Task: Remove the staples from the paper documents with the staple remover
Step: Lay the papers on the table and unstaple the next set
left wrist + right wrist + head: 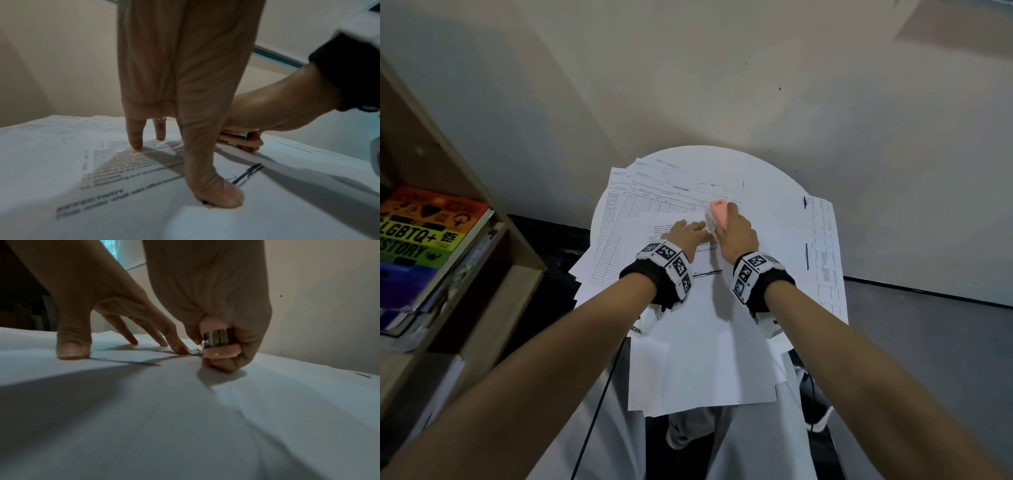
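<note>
**A:** Status on the remover?

**B:** I've got the staple remover (717,214) in my right hand (737,236), fingers curled tight round it. Pink plastic body, metal core showing at the rear in the right wrist view (216,339). Its front end sits low on the top sheet of the paper documents (698,329), right at my left index fingertip.

**A:** Left hand?

**B:** Left hand (686,234) holds nothing, fingers (135,138) straight and spread, tips and thumb pressing the sheet flat just left of the remover. Ring on one finger.

**A:** The staple?

**B:** Too small and blurred to tell. Something metallic glints at the remover's tip, can't tell more.

**A:** Paper layout?

**B:** Loose pile on the round white table (774,192). A "STOCK CARD" form (681,192) lies beyond the remover, another printed sheet (825,246) well to its right. Bookshelf (465,219) far left of it.
</note>
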`<state>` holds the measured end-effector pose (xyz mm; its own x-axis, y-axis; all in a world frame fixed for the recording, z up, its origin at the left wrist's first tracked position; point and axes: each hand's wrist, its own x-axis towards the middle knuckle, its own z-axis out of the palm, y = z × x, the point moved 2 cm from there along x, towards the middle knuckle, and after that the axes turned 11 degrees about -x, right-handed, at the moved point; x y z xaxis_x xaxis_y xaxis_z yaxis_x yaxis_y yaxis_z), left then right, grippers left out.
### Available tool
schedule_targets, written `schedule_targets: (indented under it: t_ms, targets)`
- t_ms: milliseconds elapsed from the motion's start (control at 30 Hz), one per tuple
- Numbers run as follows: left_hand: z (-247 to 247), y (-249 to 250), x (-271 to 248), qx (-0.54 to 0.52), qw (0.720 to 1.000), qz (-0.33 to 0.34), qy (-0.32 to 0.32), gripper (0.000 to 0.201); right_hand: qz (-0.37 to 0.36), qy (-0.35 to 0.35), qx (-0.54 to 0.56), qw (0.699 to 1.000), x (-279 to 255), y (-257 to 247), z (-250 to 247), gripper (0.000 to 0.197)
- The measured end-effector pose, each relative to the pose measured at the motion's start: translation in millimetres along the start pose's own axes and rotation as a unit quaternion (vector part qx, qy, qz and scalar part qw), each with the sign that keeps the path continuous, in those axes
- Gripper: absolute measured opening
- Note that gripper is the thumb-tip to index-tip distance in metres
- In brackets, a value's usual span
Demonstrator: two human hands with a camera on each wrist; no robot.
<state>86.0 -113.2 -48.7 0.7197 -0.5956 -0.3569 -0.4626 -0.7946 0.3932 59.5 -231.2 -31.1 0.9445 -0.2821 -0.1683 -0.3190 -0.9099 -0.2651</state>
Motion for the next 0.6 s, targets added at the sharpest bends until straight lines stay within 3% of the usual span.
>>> schedule_targets:
  t_ms: [233, 433, 467, 533, 600]
  targets:
    - [5, -5, 8, 0.01, 1.0, 0.001, -0.004, 0.077, 0.063, -0.012, 0.087, 0.994, 9, 3, -6, 0.045]
    - [1, -6, 8, -0.003, 1.0, -0.013, -0.026, 0.075, 0.007, 0.007, 0.054, 0.998, -6, 2, -13, 0.044]
    - [-1, -3, 5, -0.028, 0.999, -0.024, -0.005, 0.062, -0.009, 0.019, 0.048, 0.999, -11, 6, -16, 0.042]
    - [-2, 8, -2, -0.144, 0.983, -0.041, 0.108, 0.037, -0.026, 0.044, 0.059, 0.997, -22, 16, -21, 0.041]
    - [-2, 22, -13, -0.326, 0.918, -0.042, 0.223, 0.031, -0.033, 0.063, 0.092, 0.993, -36, 26, -29, 0.04]
